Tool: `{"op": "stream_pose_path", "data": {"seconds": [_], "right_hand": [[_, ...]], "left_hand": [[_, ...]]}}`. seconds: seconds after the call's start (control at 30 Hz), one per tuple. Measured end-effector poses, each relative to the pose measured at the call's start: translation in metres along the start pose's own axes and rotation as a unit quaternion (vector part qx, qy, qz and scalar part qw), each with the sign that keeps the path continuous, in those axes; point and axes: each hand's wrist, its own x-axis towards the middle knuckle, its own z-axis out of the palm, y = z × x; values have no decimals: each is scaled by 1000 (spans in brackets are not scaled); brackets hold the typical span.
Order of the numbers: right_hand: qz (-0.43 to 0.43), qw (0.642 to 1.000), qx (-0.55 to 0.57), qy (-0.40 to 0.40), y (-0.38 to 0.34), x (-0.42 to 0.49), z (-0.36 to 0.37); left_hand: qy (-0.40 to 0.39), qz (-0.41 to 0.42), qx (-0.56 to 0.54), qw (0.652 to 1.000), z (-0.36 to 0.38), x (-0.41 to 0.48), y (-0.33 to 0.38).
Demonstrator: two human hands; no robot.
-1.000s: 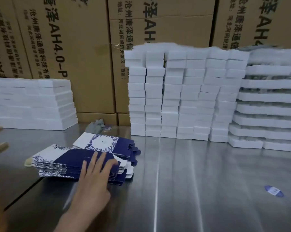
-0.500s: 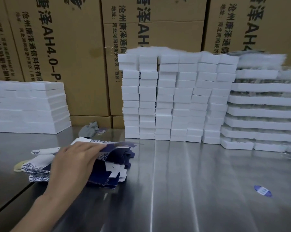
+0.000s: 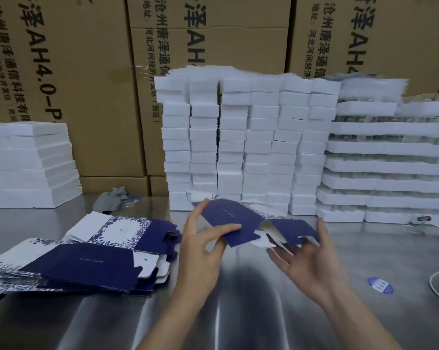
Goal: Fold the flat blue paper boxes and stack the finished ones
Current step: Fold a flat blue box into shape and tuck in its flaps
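Blue-printed card, matte and thin, made up the box blank held in the air above the brushed steel table, just in front of the white stacks. Its long axis ran left to right, the left end lying a little farther away and higher, and its notched locking tabs pointed toward the person. It had parted along a crease, showing a white inner face. The left hand pinched the left panel, thumb flat on top and fingers beneath. The right hand was spread, straight fingertips touching the tabbed edge and thumb upright at the right end. To the left, a slumped pile of flat blanks rested on the steel, long sides also running left to right. Brown corrugated cartons stood behind.
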Motion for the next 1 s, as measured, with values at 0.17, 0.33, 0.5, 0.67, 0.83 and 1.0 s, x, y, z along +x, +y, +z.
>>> {"op": "stream_pose_path", "data": {"seconds": [0.17,0.33,0.5,0.67,0.83,1.0], "right_hand": [[4,995,-54,79,19,26,-44],[-5,996,-66,66,15,26,-55],[2,977,-211,24,10,13,-47],[-54,885,-460,48,-13,-9,-45],[-86,843,-531,10,-1,-19,-29],[-145,844,-510,-80,12,-30,-4]], "left_hand": [[1,-136,-141,981,17,-8,-37],[135,-331,-369,858,13,-5,-54],[77,-440,-446,775,12,-7,-59],[100,-394,-410,816,6,-9,-45],[30,-319,-370,872,-2,-6,-36],[-15,-237,-388,891,-8,0,-22]]}}
